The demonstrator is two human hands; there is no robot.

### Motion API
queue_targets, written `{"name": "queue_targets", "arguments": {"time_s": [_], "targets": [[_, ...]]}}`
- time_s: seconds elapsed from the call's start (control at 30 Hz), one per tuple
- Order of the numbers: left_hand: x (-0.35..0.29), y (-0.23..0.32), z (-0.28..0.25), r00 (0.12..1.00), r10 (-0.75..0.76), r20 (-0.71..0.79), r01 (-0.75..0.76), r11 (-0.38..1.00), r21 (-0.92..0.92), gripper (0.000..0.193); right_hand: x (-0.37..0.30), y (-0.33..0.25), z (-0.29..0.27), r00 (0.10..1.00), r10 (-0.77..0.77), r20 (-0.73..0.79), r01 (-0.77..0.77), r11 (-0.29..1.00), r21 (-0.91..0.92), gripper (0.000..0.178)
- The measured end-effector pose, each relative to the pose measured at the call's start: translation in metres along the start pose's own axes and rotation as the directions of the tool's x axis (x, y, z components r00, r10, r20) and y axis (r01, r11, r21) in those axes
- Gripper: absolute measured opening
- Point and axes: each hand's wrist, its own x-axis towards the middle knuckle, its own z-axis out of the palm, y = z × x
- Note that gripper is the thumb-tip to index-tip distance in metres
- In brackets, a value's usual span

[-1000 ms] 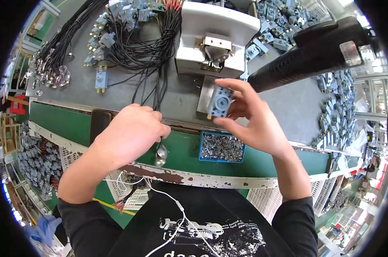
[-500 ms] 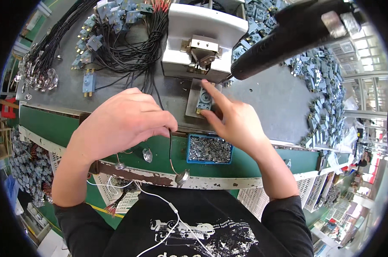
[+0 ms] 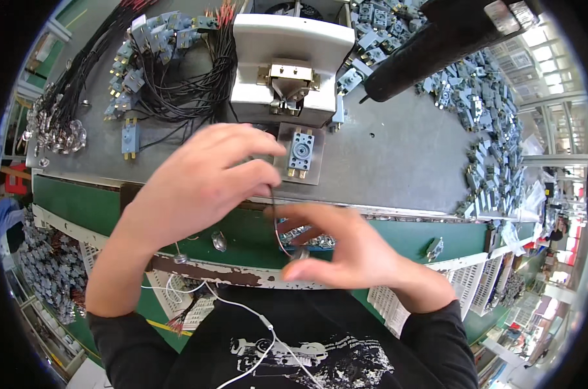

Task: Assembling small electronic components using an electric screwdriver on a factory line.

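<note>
My left hand (image 3: 210, 178) pinches a thin black wire (image 3: 274, 211) between thumb and fingers, in front of the press. The wire hangs down to a small round metal piece (image 3: 300, 253) at its lower end. My right hand (image 3: 352, 249) is around that end, thumb and fingers apart; whether it touches the metal piece I cannot tell. Beyond the hands, a blue-grey switch block (image 3: 301, 153) with brass tabs lies on a flat metal plate (image 3: 312, 175). Partly hidden behind my right fingers is a blue tray (image 3: 323, 244) of small metal parts.
A white-fronted press (image 3: 294, 42) stands behind the plate. From the upper right reaches a black tube (image 3: 404, 68). Heaped switch blocks (image 3: 488, 129) lie at the right, bundled black wires (image 3: 197, 97) at the left. Another loose metal piece (image 3: 219, 241) rests on the green ledge (image 3: 398, 240).
My right hand has left the switch block and come down toward the wire's lower end. My left hand has moved slightly right, still pinching the wire. The switch block stays on its plate.
</note>
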Motion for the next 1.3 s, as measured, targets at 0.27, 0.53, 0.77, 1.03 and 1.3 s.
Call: {"name": "queue_targets", "arguments": {"time_s": [0.27, 0.53, 0.77, 1.03, 1.3], "targets": [[0.011, -0.013, 0.01, 0.996, 0.021, 0.085, -0.005, 0.983, -0.183, 0.021, -0.001, -0.023, -0.024, 0.979, -0.193, 0.064, 0.166, 0.576, -0.8, 0.033], [0.003, -0.005, 0.015, 0.973, -0.147, 0.179, 0.168, 0.98, -0.105, 0.023, 0.004, 0.025, -0.051, 0.988, -0.086, -0.127, 0.05, 0.964, -0.261, 0.039], [0.008, 0.007, 0.027, 0.972, -0.228, -0.054, 0.181, 0.877, -0.446, 0.021, 0.004, 0.05, -0.02, 0.693, -0.539, -0.479, 0.274, 0.812, -0.515, 0.04], [0.001, 0.004, 0.015, 1.0, 0.017, -0.02, -0.015, 0.995, 0.101, 0.017, 0.014, 0.01, -0.03, 0.965, 0.19, -0.181, -0.121, 0.934, 0.337, 0.023], [-0.005, 0.01, 0.023, 0.992, -0.03, -0.12, 0.018, 0.994, -0.106, 0.023, -0.001, 0.0, -0.032, 0.974, 0.145, -0.174, -0.085, 0.946, 0.313, 0.042]]}}
